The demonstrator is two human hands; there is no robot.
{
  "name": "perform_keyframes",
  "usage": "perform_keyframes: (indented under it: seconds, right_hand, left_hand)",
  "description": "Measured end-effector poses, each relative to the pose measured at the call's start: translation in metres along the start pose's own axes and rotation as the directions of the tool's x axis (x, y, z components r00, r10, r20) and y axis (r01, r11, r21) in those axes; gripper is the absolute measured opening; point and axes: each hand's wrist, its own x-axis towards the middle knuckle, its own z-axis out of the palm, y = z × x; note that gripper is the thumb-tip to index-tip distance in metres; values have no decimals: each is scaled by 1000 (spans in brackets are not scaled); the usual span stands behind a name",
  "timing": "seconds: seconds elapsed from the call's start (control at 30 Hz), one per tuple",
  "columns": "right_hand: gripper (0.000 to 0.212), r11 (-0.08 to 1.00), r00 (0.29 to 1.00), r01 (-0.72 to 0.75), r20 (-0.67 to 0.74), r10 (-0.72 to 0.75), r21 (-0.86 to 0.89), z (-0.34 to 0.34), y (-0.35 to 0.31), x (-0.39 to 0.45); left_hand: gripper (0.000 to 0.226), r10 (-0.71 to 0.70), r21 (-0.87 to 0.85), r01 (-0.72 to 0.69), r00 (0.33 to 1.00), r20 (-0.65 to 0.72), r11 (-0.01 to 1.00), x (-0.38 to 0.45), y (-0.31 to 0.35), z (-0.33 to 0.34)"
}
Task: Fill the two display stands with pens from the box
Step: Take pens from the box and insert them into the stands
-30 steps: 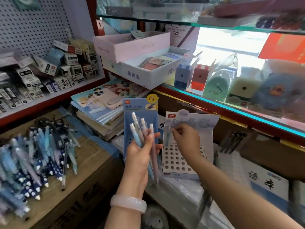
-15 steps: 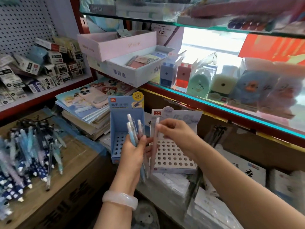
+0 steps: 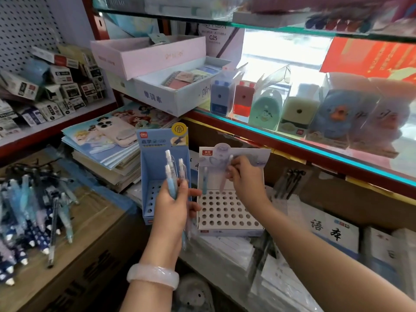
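Note:
Two cardboard display stands sit side by side: a blue stand (image 3: 155, 167) on the left and a white stand (image 3: 227, 212) with a grid of holes on the right. A pale blue pen (image 3: 204, 180) stands in the white stand's back row. My left hand (image 3: 173, 206) grips a bunch of pastel pens (image 3: 172, 170) in front of the blue stand. Over the white stand's back row, my right hand (image 3: 244, 176) pinches a pink pen (image 3: 224, 181), tip down. A heap of loose pens (image 3: 29, 212) lies on a brown carton (image 3: 90, 244) at the left.
A stack of notebooks (image 3: 105, 149) with a phone (image 3: 114, 131) on top lies behind the blue stand. Above is a glass shelf (image 3: 292, 140) with pencil sharpeners and open boxes. Wrapped packs of exercise books (image 3: 333, 233) lie below right. Small boxes crowd the left shelf (image 3: 51, 86).
My right hand took a pink pen from the bunch in my left hand and carried it right over the white stand. A blue pen now stands in that stand's back row.

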Motion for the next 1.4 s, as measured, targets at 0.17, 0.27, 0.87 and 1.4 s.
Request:
perform_keyframes:
  seconds: [0.17, 0.27, 0.87, 1.4]
  right_hand:
    - [8, 992, 998, 30, 59, -23, -122, 13, 3, 3]
    - [10, 977, 992, -6, 120, 32, -211, 22, 11, 3]
    - [16, 910, 873, -242, 485, 54, 335, -22, -54, -20]
    - [8, 996, 999, -43, 19, 45, -83, -18, 2, -7]
  left_hand:
    - [10, -22, -17, 21, 1000, -15, 1000, 1, 2, -1]
    - [10, -31, 8, 31, 1000, -3, 999, 1, 2, 0]
    - [16, -48, 77, 38, 990, 131, 996, -9, -4, 13]
    - [15, -51, 20, 51, 998, -29, 998, -11, -3, 12]
